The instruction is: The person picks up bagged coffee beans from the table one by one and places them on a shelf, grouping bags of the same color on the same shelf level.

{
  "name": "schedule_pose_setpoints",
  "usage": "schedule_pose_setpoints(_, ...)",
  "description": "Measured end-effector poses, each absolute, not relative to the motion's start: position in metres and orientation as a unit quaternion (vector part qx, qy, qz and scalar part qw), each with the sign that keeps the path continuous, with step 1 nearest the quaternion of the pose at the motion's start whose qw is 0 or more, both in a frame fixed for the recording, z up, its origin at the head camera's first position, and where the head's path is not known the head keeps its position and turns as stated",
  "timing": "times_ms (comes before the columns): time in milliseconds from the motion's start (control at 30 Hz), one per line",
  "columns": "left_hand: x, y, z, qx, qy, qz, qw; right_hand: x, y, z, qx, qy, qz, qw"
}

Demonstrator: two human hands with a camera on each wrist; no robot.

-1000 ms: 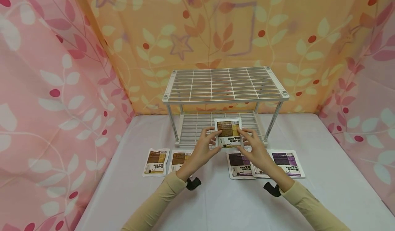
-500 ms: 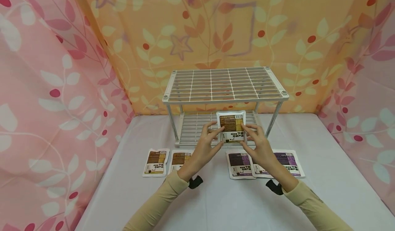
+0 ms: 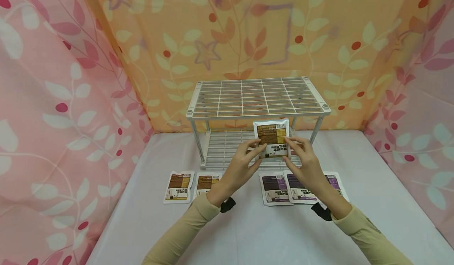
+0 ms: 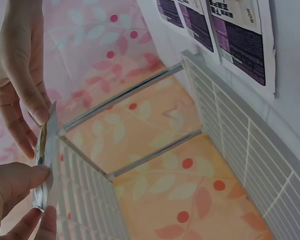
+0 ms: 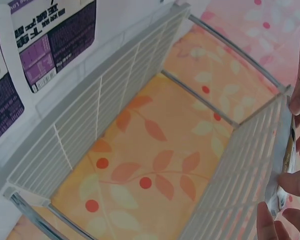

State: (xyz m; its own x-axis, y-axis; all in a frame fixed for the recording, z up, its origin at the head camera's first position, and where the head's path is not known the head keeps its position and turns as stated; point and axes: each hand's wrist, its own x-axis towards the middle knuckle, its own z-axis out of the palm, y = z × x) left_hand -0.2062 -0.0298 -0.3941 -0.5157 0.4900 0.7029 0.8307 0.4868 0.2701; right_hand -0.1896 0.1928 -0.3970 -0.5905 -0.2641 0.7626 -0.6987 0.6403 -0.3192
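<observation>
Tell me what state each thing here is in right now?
Brown packet: upright, off the table, pinched by both hands in front of the rack.
Left hand: pinching the packet's left edge.
Right hand: pinching its right edge.
Wire rack: standing, shelves bare.
Two brown packets: lying flat.
Purple packets: lying flat, overlapping.

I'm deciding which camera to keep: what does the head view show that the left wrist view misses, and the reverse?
Only the head view shows the brown pouch's printed face, two brown packets on the table and both sleeves. Only the left wrist view shows that pouch edge-on, pinched by fingertips. Both show the left hand, right hand, white wire rack and purple packets.
</observation>
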Motion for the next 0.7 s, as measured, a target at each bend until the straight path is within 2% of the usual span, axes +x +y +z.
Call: schedule_pose_setpoints(700, -0.211, -0.016, -0.363, -0.448, -0.796, -0.286, 0.290, -0.189, 0.208, -0.366, 0.342, -0.810, 0.298, 0.371)
